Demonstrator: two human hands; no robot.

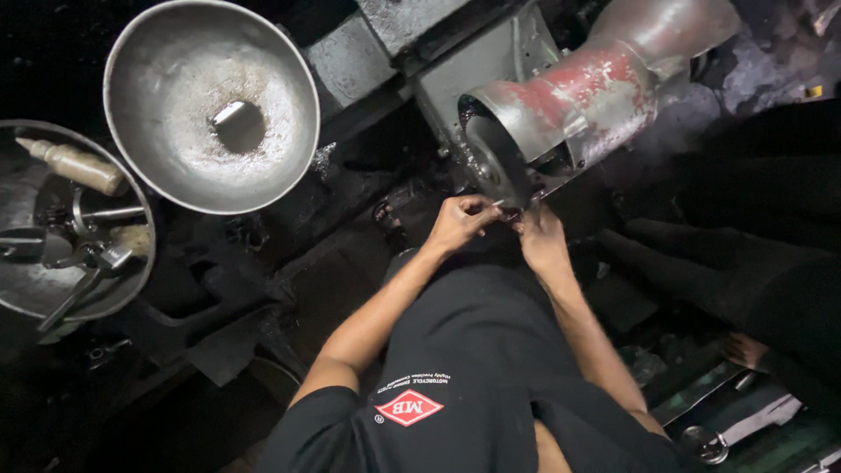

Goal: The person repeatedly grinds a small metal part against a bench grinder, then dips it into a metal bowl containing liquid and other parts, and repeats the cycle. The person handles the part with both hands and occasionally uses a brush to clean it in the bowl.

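The bench grinder point(569, 105) fills the upper right of your view, its red and grey guard angled down from one o'clock toward your hands, so the grinding wheel point(495, 162) faces you at its lower end where you can reach it. At eleven o'clock a wide metal funnel bowl point(158, 131) sits mouth up, well apart from your hands, with a small bright piece lying in its central hole. At nine o'clock a round metal tray point(22, 289) holds loose tools and a pale squeeze bottle point(74, 166), out of the way but within a reach of your left arm.

Your left hand point(455, 223) and right hand point(541, 241) meet just below the wheel, near the middle of the frame. Both are curled in close, fingertips drawn together in a narrow pinch, which looks meant for steadying something small from two sides against the wheel's edge. Between them, at twelve o'clock from your knuckles, a thin bright workpiece point(501, 203) shows at the fingertips of your left hand, touching or just short of the wheel; which one I cannot tell. Your right fingers close beside it, but what they hold is hidden.

At four o'clock another person's dark sleeve point(745, 271) lies near your right forearm, apart from it.
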